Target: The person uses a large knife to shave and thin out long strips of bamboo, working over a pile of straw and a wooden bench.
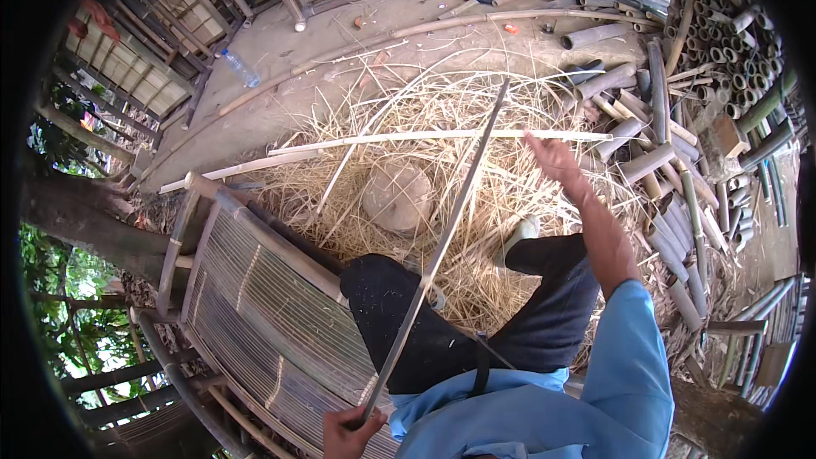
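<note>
A long, narrow bamboo slat (460, 195) slants across my lap and over the pile of shavings. My left hand (350, 432) is closed round its near end, close to the lower edge. My right hand (554, 157) reaches out over the shavings with fingers stretched and apart, and no thing shows in it. Its fingertips overlap a pale split bamboo strip (425, 135) lying crosswise; whether they touch it I cannot tell. A round wooden block (398, 198) sits among the curly shavings (472, 246) in front of my knees.
A slatted bamboo bench (280, 314) stands at my left. Cut bamboo tubes (650, 161) lie heaped at the right, with more stacked at the far right. A plastic bottle (241, 69) lies on the ground, far left. Another person's hand (100, 19) shows at the upper left.
</note>
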The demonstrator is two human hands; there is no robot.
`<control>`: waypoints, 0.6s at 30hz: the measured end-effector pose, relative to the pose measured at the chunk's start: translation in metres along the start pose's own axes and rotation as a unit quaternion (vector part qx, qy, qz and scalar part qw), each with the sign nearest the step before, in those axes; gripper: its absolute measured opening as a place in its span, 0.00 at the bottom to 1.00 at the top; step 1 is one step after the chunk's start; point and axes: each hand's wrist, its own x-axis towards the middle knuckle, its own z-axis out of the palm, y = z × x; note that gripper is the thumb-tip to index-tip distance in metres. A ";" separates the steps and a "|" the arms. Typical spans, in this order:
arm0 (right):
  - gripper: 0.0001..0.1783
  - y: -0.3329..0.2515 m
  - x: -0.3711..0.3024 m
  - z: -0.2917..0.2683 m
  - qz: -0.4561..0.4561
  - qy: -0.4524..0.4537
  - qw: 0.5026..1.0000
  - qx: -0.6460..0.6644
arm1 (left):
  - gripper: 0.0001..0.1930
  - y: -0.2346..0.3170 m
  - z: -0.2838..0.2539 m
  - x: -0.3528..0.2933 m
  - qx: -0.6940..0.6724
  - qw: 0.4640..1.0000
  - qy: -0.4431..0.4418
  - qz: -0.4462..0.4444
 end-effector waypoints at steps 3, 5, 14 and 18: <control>0.29 0.090 0.013 -0.004 0.114 -0.047 0.991 0.049 | 0.14 -0.021 -0.004 -0.013 -0.014 0.994 0.010 0.106; 0.37 0.034 0.015 -0.016 0.222 -0.049 0.949 0.218 | 0.13 0.014 -0.008 -0.018 -0.046 0.982 0.107 -0.151; 0.46 -0.200 -0.022 -0.096 0.238 -0.080 0.681 0.687 | 0.16 0.065 -0.007 0.141 0.345 0.870 0.120 0.331; 0.46 -0.227 -0.002 -0.102 0.256 -0.075 0.579 0.770 | 0.17 0.086 -0.031 0.174 0.408 0.814 0.187 0.368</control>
